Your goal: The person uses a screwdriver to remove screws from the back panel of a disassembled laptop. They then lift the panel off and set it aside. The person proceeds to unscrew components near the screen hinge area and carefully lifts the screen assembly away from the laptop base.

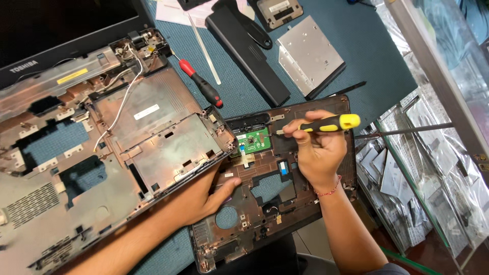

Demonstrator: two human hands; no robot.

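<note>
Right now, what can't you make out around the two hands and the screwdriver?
- Head view: the tip of the yellow-handled screwdriver is hidden behind the right hand fingers.
- The left hand palm is covered by the laptop base lying over it.
- The screws on the brown palm-rest cover are too small to tell.
- The base runs off the left edge.

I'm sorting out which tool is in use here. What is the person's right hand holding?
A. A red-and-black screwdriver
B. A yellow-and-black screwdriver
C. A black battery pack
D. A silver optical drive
B: the right hand grips the yellow-and-black screwdriver over the brown laptop cover, while the red-and-black screwdriver lies untouched on the blue mat.
</note>
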